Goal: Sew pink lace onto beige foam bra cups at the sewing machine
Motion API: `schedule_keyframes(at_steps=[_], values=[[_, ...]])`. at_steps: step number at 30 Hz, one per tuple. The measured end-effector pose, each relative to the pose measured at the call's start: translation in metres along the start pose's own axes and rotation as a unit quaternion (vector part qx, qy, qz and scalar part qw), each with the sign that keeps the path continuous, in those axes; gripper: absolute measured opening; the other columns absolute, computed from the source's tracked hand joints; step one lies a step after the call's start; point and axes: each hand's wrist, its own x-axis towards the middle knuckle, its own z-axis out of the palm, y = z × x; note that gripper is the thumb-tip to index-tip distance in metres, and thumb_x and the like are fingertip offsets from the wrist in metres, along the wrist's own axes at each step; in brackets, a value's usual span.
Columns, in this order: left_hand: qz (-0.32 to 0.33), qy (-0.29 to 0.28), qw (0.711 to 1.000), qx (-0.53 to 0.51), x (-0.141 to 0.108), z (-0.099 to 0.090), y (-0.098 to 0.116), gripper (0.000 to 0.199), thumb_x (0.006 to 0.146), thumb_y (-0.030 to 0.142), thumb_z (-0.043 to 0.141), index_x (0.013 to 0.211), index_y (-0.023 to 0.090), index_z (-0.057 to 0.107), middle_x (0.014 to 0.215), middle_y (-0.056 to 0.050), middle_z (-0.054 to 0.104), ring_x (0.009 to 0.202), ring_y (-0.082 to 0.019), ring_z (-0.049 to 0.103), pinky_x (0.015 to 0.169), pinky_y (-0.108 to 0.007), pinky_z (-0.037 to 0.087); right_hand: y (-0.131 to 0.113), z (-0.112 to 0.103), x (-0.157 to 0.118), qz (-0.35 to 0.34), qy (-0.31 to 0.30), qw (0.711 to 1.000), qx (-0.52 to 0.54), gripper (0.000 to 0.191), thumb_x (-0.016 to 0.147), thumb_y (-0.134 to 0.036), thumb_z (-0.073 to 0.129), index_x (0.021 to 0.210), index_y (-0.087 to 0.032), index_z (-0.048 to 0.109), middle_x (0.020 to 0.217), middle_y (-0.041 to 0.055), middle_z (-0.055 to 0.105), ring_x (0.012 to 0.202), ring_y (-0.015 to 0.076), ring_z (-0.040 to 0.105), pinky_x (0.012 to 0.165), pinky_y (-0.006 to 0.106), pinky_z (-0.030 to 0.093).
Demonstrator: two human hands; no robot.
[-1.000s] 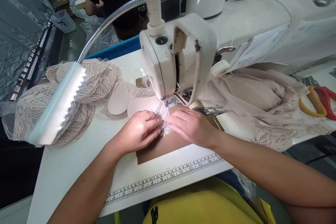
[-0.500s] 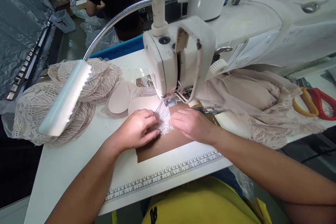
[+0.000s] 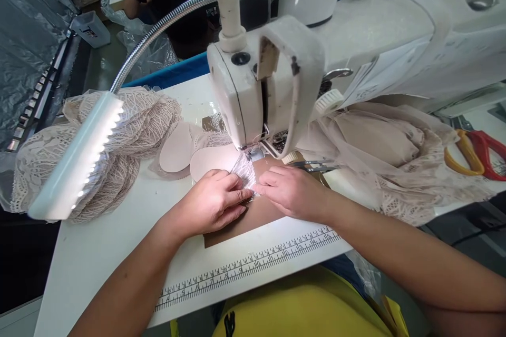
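A small pale lace piece [image 3: 245, 169] lies under the needle end of a white sewing machine [image 3: 237, 89], its near edge between my two hands. My left hand [image 3: 211, 200] has its fingers drawn together on the left part of that edge, close to a smooth beige bra cup [image 3: 209, 161]. From the right, my right hand [image 3: 296, 189] pinches the lace near its corner with curled fingers. Both hands rest over a brown sheet [image 3: 237, 227] on the white table. My fingers cover the lace's lower edge.
Stacked lace cups [image 3: 130, 121] sit at the left beneath a lit lamp [image 3: 75, 163]. Another beige cup [image 3: 176, 148] lies beside them. Sheer fabric [image 3: 375, 131] and red-and-yellow-handled scissors [image 3: 488, 155] are at the right. A ruler strip [image 3: 253, 266] runs along the front edge. A person [image 3: 166, 0] sits beyond.
My left hand has shifted slightly toward me, its index finger now stretched to the lace's lower edge near my right fingertips. The view has moved a little; the lace stays under the needle.
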Motion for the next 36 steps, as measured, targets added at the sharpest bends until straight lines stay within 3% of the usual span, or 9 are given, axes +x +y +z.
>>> schedule_keyframes(at_steps=[7, 18, 24, 29, 36], values=[[0.003, -0.001, 1.0, 0.011, 0.002, 0.004, 0.001, 0.034, 0.09, 0.031, 0.048, 0.118, 0.02, 0.061, 0.094, -0.009, 0.06, 0.083, -0.021, 0.055, 0.078, -0.038, 0.043, 0.001, -0.001, -0.002, 0.002, 0.017, 1.0, 0.022, 0.028, 0.086, -0.009, 0.04, 0.093, -0.014, 0.067, 0.08, 0.0071, 0.06, 0.076, 0.018, 0.046, 0.068, 0.03, 0.037], [-0.016, 0.004, 0.999, -0.027, 0.001, 0.0, 0.003, 0.032, 0.09, 0.03, 0.049, 0.117, 0.02, 0.061, 0.093, -0.009, 0.06, 0.086, -0.021, 0.057, 0.081, -0.038, 0.045, -0.003, -0.002, -0.003, -0.005, -0.014, 1.0, -0.006, 0.018, 0.084, -0.01, 0.046, 0.084, -0.015, 0.064, 0.073, 0.0041, 0.056, 0.069, 0.0163, 0.04, 0.063, 0.03, 0.027], [-0.065, 0.086, 0.994, 0.01, 0.01, 0.006, 0.0, 0.031, 0.092, 0.024, 0.044, 0.119, 0.015, 0.057, 0.117, -0.015, 0.06, 0.096, -0.023, 0.056, 0.079, -0.037, 0.049, -0.005, -0.001, -0.002, -0.004, -0.004, 1.0, -0.009, 0.016, 0.081, -0.009, 0.047, 0.076, -0.015, 0.061, 0.074, 0.0043, 0.057, 0.068, 0.0161, 0.039, 0.063, 0.03, 0.027], [-0.064, 0.054, 0.993, 0.088, 0.015, 0.017, -0.009, 0.033, 0.092, 0.025, 0.043, 0.121, 0.015, 0.056, 0.13, -0.011, 0.056, 0.092, -0.024, 0.054, 0.08, -0.04, 0.048, -0.004, 0.0, -0.002, -0.006, 0.006, 1.0, -0.001, 0.016, 0.082, -0.009, 0.047, 0.079, -0.015, 0.061, 0.075, 0.0036, 0.057, 0.069, 0.0163, 0.039, 0.065, 0.03, 0.028], [-0.055, 0.047, 0.991, 0.117, 0.016, 0.013, -0.01, 0.036, 0.093, 0.026, 0.042, 0.123, 0.012, 0.056, 0.132, -0.01, 0.055, 0.094, -0.024, 0.053, 0.078, -0.04, 0.046, -0.004, -0.002, 0.0, 0.001, -0.006, 1.0, -0.006, 0.015, 0.083, -0.01, 0.047, 0.079, -0.015, 0.061, 0.075, 0.0035, 0.057, 0.07, 0.0163, 0.038, 0.066, 0.031, 0.028]])
